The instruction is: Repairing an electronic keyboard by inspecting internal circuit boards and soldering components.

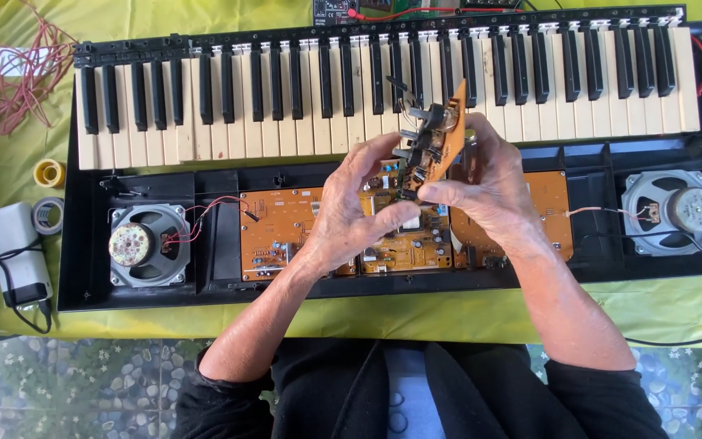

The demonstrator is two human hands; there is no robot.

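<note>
While both my hands are working above the opened keyboard (148, 297), I am gripping a small brown circuit board (447, 134) edge-up between them. My left hand (355, 207) is pinching its lower end at seven o'clock; my right hand (489, 183) is clasping its back at four o'clock. Larger boards (286, 228) are lying in the case beneath, with speakers (146, 244) at nine and three o'clock. Tape rolls (49, 173) are sitting far left.

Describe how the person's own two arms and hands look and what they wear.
Both hands are bare: no gloves, rings or watch show on the left hand or the right hand. The forearms are uncovered too. Dark black long sleeves are pushed up to about the elbows, the left sleeve and the right sleeve.
</note>
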